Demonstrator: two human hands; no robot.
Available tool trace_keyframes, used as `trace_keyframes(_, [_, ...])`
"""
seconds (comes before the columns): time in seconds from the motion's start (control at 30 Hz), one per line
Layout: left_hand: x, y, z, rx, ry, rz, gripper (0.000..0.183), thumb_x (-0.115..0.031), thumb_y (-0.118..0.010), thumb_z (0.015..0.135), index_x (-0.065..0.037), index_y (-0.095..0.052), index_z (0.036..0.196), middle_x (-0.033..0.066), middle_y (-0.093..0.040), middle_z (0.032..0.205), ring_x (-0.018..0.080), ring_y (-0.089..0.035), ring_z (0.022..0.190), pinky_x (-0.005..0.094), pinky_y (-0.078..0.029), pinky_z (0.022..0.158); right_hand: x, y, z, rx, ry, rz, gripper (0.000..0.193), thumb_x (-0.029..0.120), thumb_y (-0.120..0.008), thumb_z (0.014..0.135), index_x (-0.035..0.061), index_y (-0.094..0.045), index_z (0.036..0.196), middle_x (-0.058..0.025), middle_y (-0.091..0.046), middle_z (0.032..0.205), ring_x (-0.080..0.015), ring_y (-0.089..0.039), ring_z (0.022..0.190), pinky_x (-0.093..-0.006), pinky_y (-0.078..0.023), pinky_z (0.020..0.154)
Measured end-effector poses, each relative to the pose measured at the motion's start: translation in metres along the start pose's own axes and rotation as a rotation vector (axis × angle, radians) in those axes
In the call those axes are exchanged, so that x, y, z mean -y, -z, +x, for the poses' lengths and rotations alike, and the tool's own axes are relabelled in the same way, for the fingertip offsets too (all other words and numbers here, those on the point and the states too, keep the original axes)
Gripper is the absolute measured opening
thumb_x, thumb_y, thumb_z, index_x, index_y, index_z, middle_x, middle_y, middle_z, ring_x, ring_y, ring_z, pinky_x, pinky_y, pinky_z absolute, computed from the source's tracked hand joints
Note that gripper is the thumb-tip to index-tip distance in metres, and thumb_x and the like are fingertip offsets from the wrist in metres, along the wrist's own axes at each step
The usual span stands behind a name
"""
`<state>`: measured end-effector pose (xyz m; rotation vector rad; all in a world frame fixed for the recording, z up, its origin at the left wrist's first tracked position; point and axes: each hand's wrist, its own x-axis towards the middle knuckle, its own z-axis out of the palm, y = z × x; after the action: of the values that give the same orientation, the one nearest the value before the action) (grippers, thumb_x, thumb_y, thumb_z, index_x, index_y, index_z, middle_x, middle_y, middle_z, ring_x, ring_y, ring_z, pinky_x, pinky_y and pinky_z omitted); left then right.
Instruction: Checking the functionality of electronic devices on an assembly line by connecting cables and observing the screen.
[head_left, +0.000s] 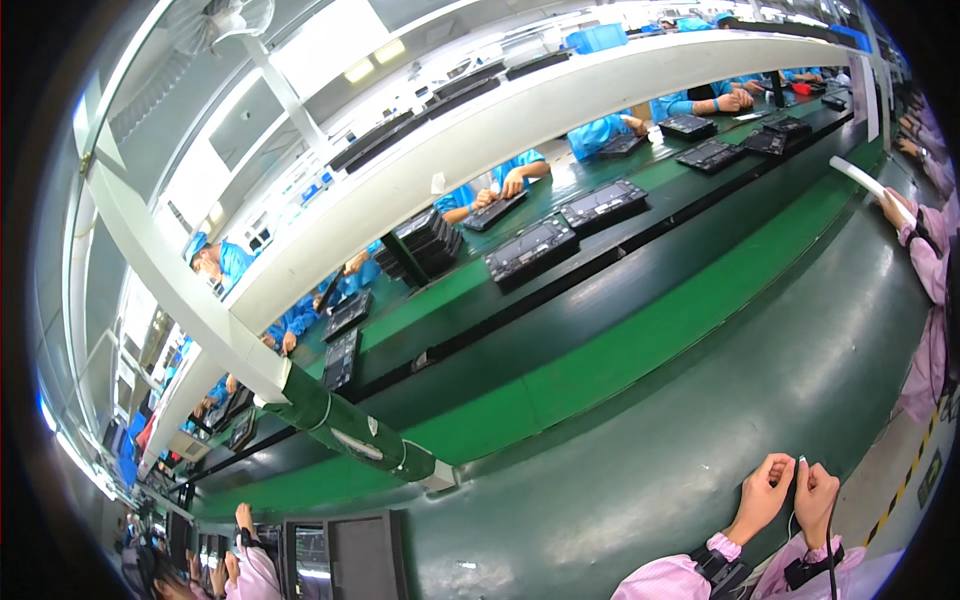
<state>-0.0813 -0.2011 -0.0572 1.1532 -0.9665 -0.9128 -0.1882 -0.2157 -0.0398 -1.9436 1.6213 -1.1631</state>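
- A thin black cable (831,540) sits at the lower right of the frame, running down from the person's fingers past the wrist; a small white tip (803,460) shows at the top of the fingers.
- The right hand (815,495) is curled, fingers pressed together around the cable's upper end, pinching it near the white tip.
- The left hand (765,492) is just beside the right and touching it, fingers bent inward toward the same spot; whether it grips the cable itself cannot be told.
- Both wrists wear dark straps over pink sleeves (690,575) that enter from the lower edge.
- The hands hover above a dark green worktable (640,470) that fills the lower middle of the frame.
- Beyond it, a bright green strip (620,365) and a black conveyor belt (600,270) cross diagonally, carrying dark flat electronic units (532,248).
- Workers in blue coats (600,135) sit along the far side, upper centre.
- At the right edge, another person in pink holds a white strip (865,180).
- A white beam (420,190) spans the upper frame.
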Motion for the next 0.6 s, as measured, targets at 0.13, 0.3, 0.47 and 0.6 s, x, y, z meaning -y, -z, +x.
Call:
trace_keyframes(0.13, [0.000, 0.000, -0.001, 0.029, 0.041, -0.011, 0.014, -0.012, -0.057, 0.087, 0.000, -0.056, 0.095, 0.0055, -0.061, 0.077, 0.0076, -0.057, 0.071, 0.0226, -0.047, 0.065, -0.012, -0.001, 0.000, -0.004, 0.004, 0.003, 0.037, 0.009, -0.056, 0.085, -0.0015, -0.039, 0.055, -0.0079, -0.032, 0.042, -0.0081, -0.027, 0.040, -0.0302, -0.020, 0.038])
trace_keyframes(0.3, [-0.002, 0.001, -0.003, 0.021, 0.085, -0.027, 0.014, -0.011, -0.057, 0.087, -0.001, -0.055, 0.095, 0.0061, -0.062, 0.078, 0.0105, -0.059, 0.070, 0.0239, -0.048, 0.064, -0.006, 0.003, 0.000, 0.028, -0.026, -0.018, 0.036, 0.009, -0.053, 0.087, -0.0010, -0.038, 0.056, -0.0045, -0.031, 0.043, -0.0064, -0.026, 0.043, -0.0300, -0.019, 0.039])
trace_keyframes(0.47, [-0.004, 0.006, 0.000, 0.029, 0.049, -0.010, 0.013, -0.011, -0.057, 0.086, -0.001, -0.055, 0.095, 0.0086, -0.063, 0.079, 0.0137, -0.061, 0.071, 0.0257, -0.048, 0.064, -0.002, -0.003, 0.000, 0.006, -0.031, 0.051, 0.039, 0.010, -0.053, 0.088, 0.0010, -0.033, 0.056, 0.0005, -0.025, 0.049, -0.0054, -0.023, 0.047, -0.0287, -0.016, 0.041])
trace_keyframes(0.6, [-0.006, 0.002, 0.001, 0.043, 0.048, -0.014, 0.014, -0.011, -0.057, 0.086, -0.001, -0.055, 0.095, 0.0091, -0.063, 0.079, 0.0144, -0.061, 0.071, 0.0264, -0.049, 0.064, -0.009, 0.000, 0.001, -0.012, -0.031, 0.027, 0.039, 0.010, -0.053, 0.088, 0.0010, -0.033, 0.056, 0.0005, -0.026, 0.049, -0.0053, -0.023, 0.047, -0.0285, -0.016, 0.041])
